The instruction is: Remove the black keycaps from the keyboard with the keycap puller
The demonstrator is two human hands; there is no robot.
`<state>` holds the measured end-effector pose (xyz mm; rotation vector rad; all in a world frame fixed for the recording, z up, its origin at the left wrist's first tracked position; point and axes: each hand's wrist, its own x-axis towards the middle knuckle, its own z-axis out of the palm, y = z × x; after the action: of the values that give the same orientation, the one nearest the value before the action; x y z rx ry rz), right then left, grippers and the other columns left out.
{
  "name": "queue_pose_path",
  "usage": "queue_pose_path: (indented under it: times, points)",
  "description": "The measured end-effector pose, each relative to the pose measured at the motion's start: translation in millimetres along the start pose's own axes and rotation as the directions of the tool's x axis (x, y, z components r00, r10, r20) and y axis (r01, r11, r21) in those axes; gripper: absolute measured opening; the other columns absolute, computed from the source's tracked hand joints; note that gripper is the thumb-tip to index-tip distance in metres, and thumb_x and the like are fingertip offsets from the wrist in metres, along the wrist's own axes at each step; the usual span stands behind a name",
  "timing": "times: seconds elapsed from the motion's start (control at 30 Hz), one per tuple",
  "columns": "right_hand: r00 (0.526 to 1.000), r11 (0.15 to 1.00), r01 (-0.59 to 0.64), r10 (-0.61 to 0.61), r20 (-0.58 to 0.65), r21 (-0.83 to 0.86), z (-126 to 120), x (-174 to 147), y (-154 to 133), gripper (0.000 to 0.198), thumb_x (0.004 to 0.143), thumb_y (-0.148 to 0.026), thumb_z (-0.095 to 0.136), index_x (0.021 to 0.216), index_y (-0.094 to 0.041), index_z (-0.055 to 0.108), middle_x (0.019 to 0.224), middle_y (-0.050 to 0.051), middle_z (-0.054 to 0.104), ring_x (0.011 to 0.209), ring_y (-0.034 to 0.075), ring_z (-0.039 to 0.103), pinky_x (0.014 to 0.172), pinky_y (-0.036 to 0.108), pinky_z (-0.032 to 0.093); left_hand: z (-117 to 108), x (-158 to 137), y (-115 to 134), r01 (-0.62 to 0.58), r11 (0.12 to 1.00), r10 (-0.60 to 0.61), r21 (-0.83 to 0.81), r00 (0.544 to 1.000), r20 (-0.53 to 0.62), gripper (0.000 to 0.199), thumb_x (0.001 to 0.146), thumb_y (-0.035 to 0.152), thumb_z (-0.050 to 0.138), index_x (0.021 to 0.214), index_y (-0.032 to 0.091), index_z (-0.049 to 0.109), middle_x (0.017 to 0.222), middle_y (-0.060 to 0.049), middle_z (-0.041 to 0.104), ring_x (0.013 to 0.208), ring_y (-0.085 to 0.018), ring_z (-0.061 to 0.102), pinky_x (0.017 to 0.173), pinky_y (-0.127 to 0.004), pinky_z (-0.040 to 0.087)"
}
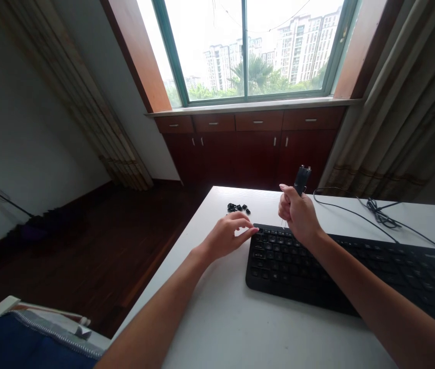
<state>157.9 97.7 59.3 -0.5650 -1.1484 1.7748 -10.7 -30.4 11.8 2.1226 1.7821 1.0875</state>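
Note:
A black keyboard lies on the white table. My right hand is closed in a fist above its top rows. Held upright in that fist is a keycap puller, with its black end and small metal tips sticking out on top and thin wires below, close to the keys. At the keyboard's top left corner rests my left hand, its fingers apart and its fingertips touching the edge there. Several loose black keycaps lie in a small pile just beyond my left hand.
A black cable runs from the keyboard and lies bundled at the back right of the white table. Red-brown cabinets stand under the window. At the lower left is a chair with dark blue cloth.

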Motion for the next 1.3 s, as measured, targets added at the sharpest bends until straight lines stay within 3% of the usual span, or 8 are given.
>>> queue_pose_path:
  times: [0.13, 0.23, 0.4, 0.57, 0.73, 1.0, 1.13, 1.3]
  points:
    - [0.999, 0.998, -0.025, 0.028, 0.044, -0.060, -6.6, 0.5, -11.7, 0.046, 0.085, -0.031, 0.071, 0.056, -0.022, 0.037, 0.047, -0.008, 0.033, 0.040, 0.006, 0.029, 0.039, 0.023, 0.025, -1.6, 1.1, -8.4, 0.150, 0.988, -0.139, 0.030, 0.963, -0.230, 0.032, 0.100, 0.046, 0.058, 0.096, 0.019, 0.076, 0.094, -0.006, 0.072, 0.076, -0.016, 0.067, 0.068, -0.027, 0.056]
    - [0.994, 0.992, -0.049, 0.059, 0.091, -0.113, -11.6, -0.6, -14.8, 0.045, 0.085, -0.034, 0.073, 0.056, -0.022, 0.040, 0.048, -0.007, 0.036, 0.041, 0.007, 0.032, 0.039, 0.023, 0.028, 0.2, 0.1, -18.3, 0.207, 0.969, -0.158, 0.136, 0.939, -0.306, 0.031, 0.101, 0.044, 0.057, 0.097, 0.020, 0.076, 0.090, -0.005, 0.073, 0.073, -0.017, 0.067, 0.070, -0.030, 0.056]
    - [0.981, 0.982, -0.117, 0.138, 0.137, -0.148, -17.3, -2.3, -9.4, 0.043, 0.082, -0.051, 0.077, 0.065, -0.019, 0.053, 0.058, -0.002, 0.050, 0.049, 0.010, 0.045, 0.045, 0.025, 0.040, 6.2, -0.2, -25.5, 0.228, 0.963, -0.173, 0.145, 0.933, -0.316, 0.027, 0.099, 0.040, 0.059, 0.105, 0.018, 0.073, 0.102, -0.008, 0.074, 0.077, -0.019, 0.070, 0.076, -0.035, 0.059]
    - [0.977, 0.979, -0.077, 0.112, 0.180, -0.191, -17.7, -5.8, -2.5, 0.050, 0.081, -0.063, 0.074, 0.094, -0.015, 0.071, 0.075, 0.002, 0.061, 0.068, 0.015, 0.059, 0.064, 0.028, 0.053, 14.1, 3.6, 4.7, 0.201, 0.979, -0.177, 0.040, 0.927, -0.331, 0.029, 0.102, 0.040, 0.054, 0.113, 0.019, 0.069, 0.112, -0.009, 0.071, 0.087, -0.019, 0.070, 0.077, -0.034, 0.060]
    - [0.983, 0.998, 0.026, -0.015, 0.185, -0.052, -14.0, -12.0, 3.3, 0.056, 0.086, -0.047, 0.075, 0.135, -0.031, 0.052, 0.070, -0.007, 0.055, 0.058, 0.010, 0.048, 0.055, 0.023, 0.044, 31.4, 2.1, 42.2, 0.029, 0.995, -0.047, -0.099, 0.982, -0.181, 0.025, 0.102, 0.033, 0.055, 0.122, 0.020, 0.063, 0.121, -0.009, 0.068, 0.112, -0.022, 0.065, 0.098, -0.039, 0.055]
    - [0.988, 0.992, -0.096, 0.085, 0.131, 0.080, -17.6, -8.7, 7.6, 0.029, 0.080, -0.041, 0.079, 0.086, -0.020, 0.059, 0.063, -0.006, 0.049, 0.054, 0.009, 0.042, 0.050, 0.022, 0.036, 39.7, -7.6, 48.6, 0.022, 0.998, -0.027, -0.063, 0.996, -0.080, 0.044, 0.095, 0.028, 0.064, 0.136, 0.022, 0.050, 0.133, -0.012, 0.062, 0.124, -0.027, 0.059, 0.108, -0.047, 0.048]
    - [0.984, 0.988, -0.133, 0.123, 0.125, 0.078, -15.0, -10.8, 9.6, 0.040, 0.083, -0.040, 0.074, 0.066, -0.020, 0.045, 0.055, -0.007, 0.038, 0.047, 0.007, 0.030, 0.043, 0.022, 0.025, 40.0, -6.9, 49.2, 0.014, 0.999, -0.017, -0.045, 0.998, -0.061, 0.042, 0.094, 0.025, 0.062, 0.134, 0.022, 0.050, 0.129, -0.012, 0.062, 0.120, -0.027, 0.059, 0.106, -0.046, 0.048]
    - [0.992, 0.992, -0.122, 0.121, 0.019, 0.015, -6.0, -17.9, 16.1, 0.044, 0.083, -0.041, 0.073, 0.064, -0.023, 0.038, 0.053, -0.007, 0.036, 0.046, 0.008, 0.027, 0.042, 0.023, 0.025, 40.9, -6.2, 49.3, 0.007, 0.998, -0.010, -0.061, 0.998, -0.057, 0.042, 0.094, 0.024, 0.061, 0.134, 0.023, 0.050, 0.128, -0.012, 0.062, 0.119, -0.028, 0.059, 0.104, -0.045, 0.050]
